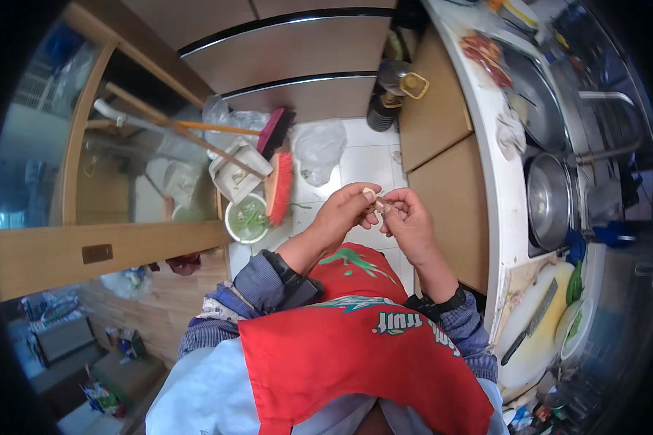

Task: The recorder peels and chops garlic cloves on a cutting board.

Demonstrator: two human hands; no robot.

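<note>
Both hands meet in front of the red apron (359, 348), above the white tiled floor. Between the thumb and fingers of my left hand (348, 209) is a small pale piece of food (368, 192), possibly a garlic clove. My right hand (409, 220) pinches a small brownish, skin-like bit (380, 204) right beside it. The fingertips of the two hands almost touch. Exactly what the bit is cannot be made out.
On the right counter lie a cutting board (522, 348) with a kitchen knife (538, 315), a metal pan (548, 198) and a sink (544, 119). Left stand a bucket of greens (247, 218), a red broom (281, 187), a dustpan (239, 168) and a glazed door (141, 234).
</note>
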